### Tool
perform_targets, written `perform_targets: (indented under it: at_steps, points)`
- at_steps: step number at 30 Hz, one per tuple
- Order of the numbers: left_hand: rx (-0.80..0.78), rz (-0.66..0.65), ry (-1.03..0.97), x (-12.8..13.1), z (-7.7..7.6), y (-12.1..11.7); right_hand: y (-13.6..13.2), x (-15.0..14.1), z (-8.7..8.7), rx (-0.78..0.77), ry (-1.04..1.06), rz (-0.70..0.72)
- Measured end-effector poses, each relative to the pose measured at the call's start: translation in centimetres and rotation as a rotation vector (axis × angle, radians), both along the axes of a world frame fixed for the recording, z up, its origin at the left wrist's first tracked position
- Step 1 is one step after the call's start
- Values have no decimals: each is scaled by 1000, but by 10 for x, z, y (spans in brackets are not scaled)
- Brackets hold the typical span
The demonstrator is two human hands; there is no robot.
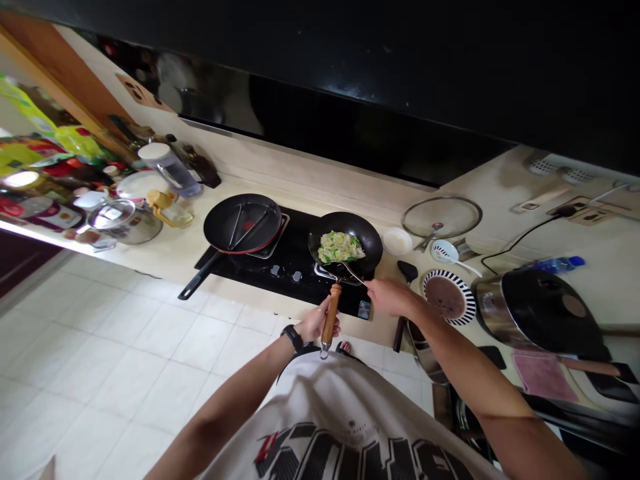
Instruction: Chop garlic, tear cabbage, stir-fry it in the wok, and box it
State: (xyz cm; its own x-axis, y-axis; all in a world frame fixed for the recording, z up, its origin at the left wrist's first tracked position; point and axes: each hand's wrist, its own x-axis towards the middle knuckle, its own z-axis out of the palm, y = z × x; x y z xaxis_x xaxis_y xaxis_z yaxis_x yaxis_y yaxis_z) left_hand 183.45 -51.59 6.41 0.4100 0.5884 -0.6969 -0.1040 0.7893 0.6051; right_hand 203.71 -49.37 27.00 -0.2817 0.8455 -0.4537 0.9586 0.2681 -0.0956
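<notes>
My left hand (316,323) is closed round the wooden handle (331,317) of a dark wok (371,241) on the right side of the hob. Between the fingers of my right hand (391,297) is the thin shaft of a metal spoon (354,273). Its head rests at the near edge of the food, and its exact shape is hard to make out. Chopped pale-green vegetables (341,247) with pale bits among them lie in the wok. To the left, a black frying pan (270,223) sits with a metal rack-like piece (243,225) inside.
A glass lid (441,218) leans by the wall. Right of the hob are a small white bowl (397,241), a striped plate (470,305), a black spatula (407,271) and a large cooker (545,313). Bottles and a steel pot (140,227) crowd the left counter. The range hood (350,127) hangs overhead.
</notes>
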Motion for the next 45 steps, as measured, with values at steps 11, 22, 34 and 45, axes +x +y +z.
perform_targets:
  at_steps: [11, 22, 34, 45]
  points:
    - [68, 82, 24, 17, 16, -14, 50, 86, 32, 112, -169, -14]
    - [95, 72, 58, 16, 22, -16, 27, 88, -7, 177, -85, -52]
    - [85, 73, 91, 16, 30, -17, 15, 74, -46, 218, 82, -76]
    - [104, 61, 121, 15, 28, -15, 68, 102, -87, -27, 746, -793]
